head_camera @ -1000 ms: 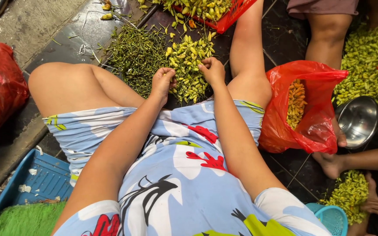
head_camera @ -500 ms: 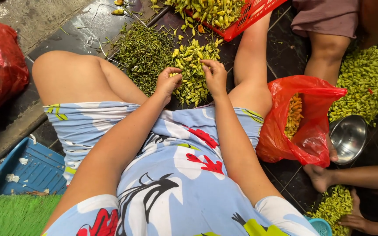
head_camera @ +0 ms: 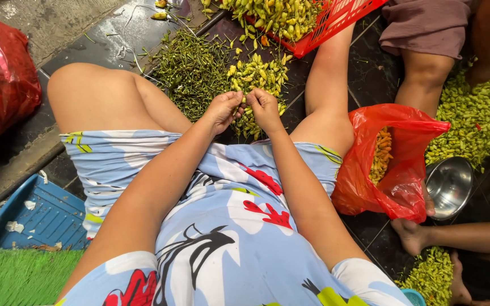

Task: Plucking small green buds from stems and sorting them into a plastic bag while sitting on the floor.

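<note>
Chillies (head_camera: pixel 256 76) lie heaped on the floor between the knees, stems (head_camera: pixel 191 68) piled just left. Left hand (head_camera: pixel 222 110) and right hand (head_camera: pixel 265 107) meet fingertip to fingertip, pinching one chilli — a hard pull could tear the pod, leaving juice on bare skin.

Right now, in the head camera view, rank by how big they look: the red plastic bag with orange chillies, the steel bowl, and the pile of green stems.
1. Pile of green stems and red plastic bag: look about alike, and the bag lies nearer the camera, so I won't rank them.
2. Steel bowl: clearly smallest.
</note>
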